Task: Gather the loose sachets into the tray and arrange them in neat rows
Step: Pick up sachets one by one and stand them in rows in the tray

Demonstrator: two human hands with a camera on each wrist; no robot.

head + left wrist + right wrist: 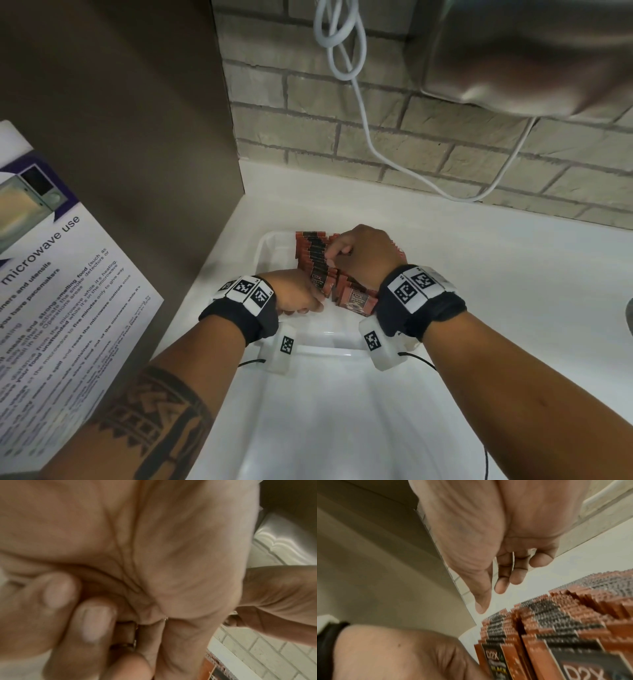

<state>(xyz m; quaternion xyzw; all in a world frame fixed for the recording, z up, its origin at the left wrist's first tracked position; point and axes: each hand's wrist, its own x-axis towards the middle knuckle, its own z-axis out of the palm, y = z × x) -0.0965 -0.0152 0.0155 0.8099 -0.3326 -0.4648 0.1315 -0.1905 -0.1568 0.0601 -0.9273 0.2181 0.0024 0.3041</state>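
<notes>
Sachets point(317, 260) stood in rows running toward the frame's upper centre, inside the tray point(270, 246). Left hand point(296, 294) pinched the near end; right hand point(363, 255), nearer the far end, hovered relaxed, grasping nothing.

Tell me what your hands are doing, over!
Left hand steadies front of sachets. Right hand hovers over rows, fingers loose. Sachets stand in tray. Nothing blocking.

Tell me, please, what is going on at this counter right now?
A person is tidying orange-and-black sachets into a white tray on the counter, beside a microwave-use notice. The sachets stand on edge in packed rows at the tray's far end. The left hand is at the near end of the left row, though its grip is unclear, while the right hand rests on top with fingers curled. The tray's near part is bare.
</notes>
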